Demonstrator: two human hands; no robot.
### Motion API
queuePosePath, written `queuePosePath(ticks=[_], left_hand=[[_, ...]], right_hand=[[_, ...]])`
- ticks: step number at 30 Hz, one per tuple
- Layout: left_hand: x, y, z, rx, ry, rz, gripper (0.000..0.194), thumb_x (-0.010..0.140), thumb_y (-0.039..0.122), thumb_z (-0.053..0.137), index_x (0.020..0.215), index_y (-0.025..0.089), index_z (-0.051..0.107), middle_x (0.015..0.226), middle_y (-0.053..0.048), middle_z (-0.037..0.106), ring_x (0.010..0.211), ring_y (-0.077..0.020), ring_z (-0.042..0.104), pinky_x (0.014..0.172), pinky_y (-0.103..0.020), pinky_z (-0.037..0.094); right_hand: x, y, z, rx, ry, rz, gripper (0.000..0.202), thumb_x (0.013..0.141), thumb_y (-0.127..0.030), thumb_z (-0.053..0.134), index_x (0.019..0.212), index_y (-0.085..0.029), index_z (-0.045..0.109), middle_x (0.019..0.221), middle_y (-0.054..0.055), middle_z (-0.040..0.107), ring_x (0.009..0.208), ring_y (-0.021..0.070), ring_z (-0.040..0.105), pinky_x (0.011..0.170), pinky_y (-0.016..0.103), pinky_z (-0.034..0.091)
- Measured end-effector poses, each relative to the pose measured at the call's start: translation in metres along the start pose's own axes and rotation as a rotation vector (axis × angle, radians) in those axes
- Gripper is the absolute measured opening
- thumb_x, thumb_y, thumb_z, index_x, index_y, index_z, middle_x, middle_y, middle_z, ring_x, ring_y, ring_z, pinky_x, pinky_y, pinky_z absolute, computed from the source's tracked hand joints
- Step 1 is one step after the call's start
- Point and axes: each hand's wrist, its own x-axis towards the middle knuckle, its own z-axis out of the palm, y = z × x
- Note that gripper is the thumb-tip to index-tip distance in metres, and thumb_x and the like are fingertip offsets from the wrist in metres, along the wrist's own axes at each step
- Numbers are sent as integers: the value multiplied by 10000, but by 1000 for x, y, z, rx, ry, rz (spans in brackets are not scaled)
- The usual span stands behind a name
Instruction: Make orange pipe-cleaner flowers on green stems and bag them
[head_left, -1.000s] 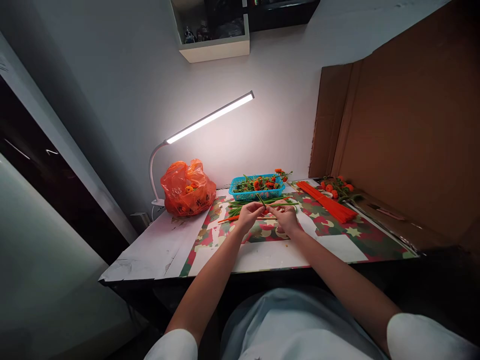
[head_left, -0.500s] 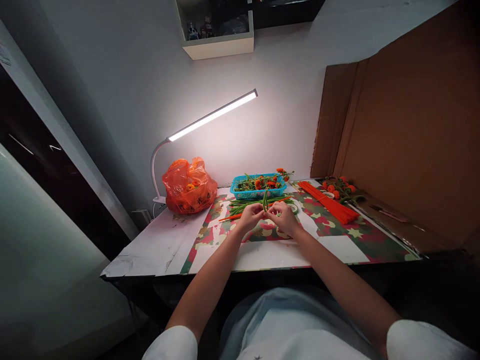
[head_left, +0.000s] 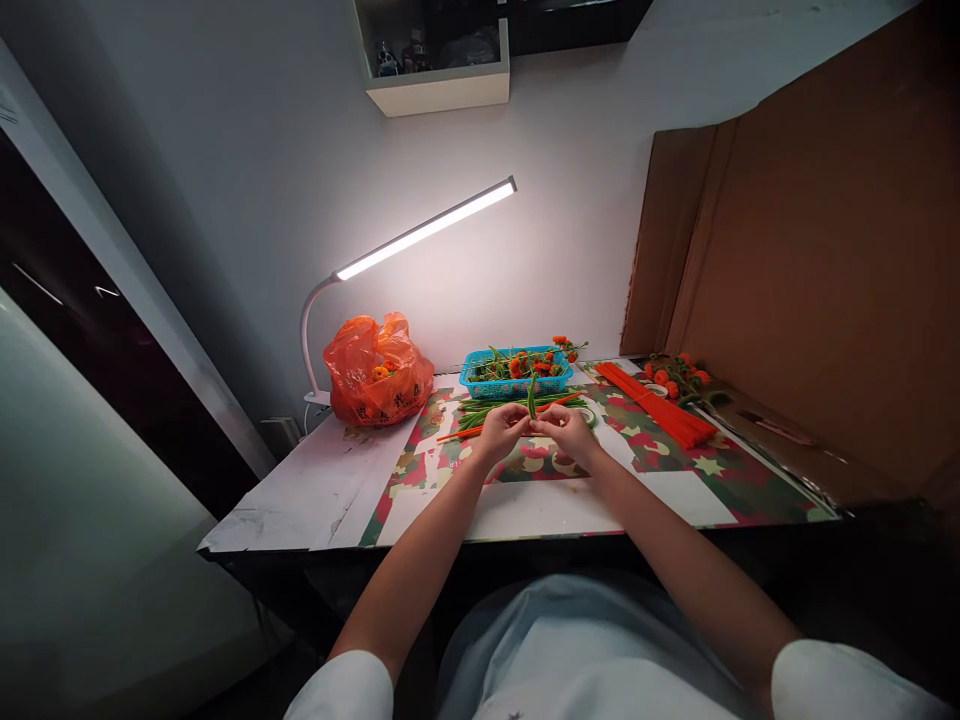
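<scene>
Between my two hands, a green fuzzy-looking strip, like a bent pipe cleaner point(head_left: 532, 394), stands upright. The fingertips of my left hand point(head_left: 504, 432) pinch its lower end. My right hand point(head_left: 565, 430) meets it there, thumb and fingers closed on the same spot. Just behind my hands lie several long green stems point(head_left: 484, 411), with an orange stem point(head_left: 459, 434) beside them. A roll of green tape point(head_left: 590, 416) is partly hidden by my right hand.
A blue basket point(head_left: 480, 387) holds orange flowers with green stems. Left of it are an orange plastic bag point(head_left: 375, 385) and a lit lamp point(head_left: 427, 232). A bundle of red-orange stems point(head_left: 656, 405), more orange flowers point(head_left: 667, 380) and a cardboard sheet point(head_left: 810, 270) are at right.
The green strip's upper part looked like two separate loop sides before; now it appears narrower and closer together. My right fingers have shifted slightly at its base.
</scene>
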Motion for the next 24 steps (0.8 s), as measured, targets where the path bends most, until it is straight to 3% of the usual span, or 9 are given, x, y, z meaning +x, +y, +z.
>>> queuePosePath(ticks=[7,12,19,24], left_hand=[[-1,4,1,-24,-65,-16,249,891,309,557,1062,131,593,1025,-62,627,861,-168,621,749,-354,538],[-3,9,-1,-60,-82,-46,262,892,321,555,1065,128,593,1026,-61,627,865,-174,623,751,-357,538],[-1,8,1,-110,-12,-84,299,893,323,552,1125,136,570,1091,-75,610,913,-190,618,773,-377,538],[-1,12,3,-152,83,-82,223,884,305,571,1000,118,606,948,-45,639,807,-153,626,719,-335,541]], right_hand=[[1,1,-2,-21,12,49,302,626,-434,689,522,-180,564,532,-21,539,502,122,464,491,263,364],[1,3,-1,-88,10,-14,274,627,-420,688,531,-180,599,549,-4,565,519,133,487,495,262,367],[-2,-4,-1,-253,66,-196,200,686,-314,668,530,-205,611,621,12,559,657,174,520,636,304,399],[-3,-5,-2,-370,132,-272,105,732,-261,657,642,-208,654,667,27,570,728,203,521,683,323,385]])
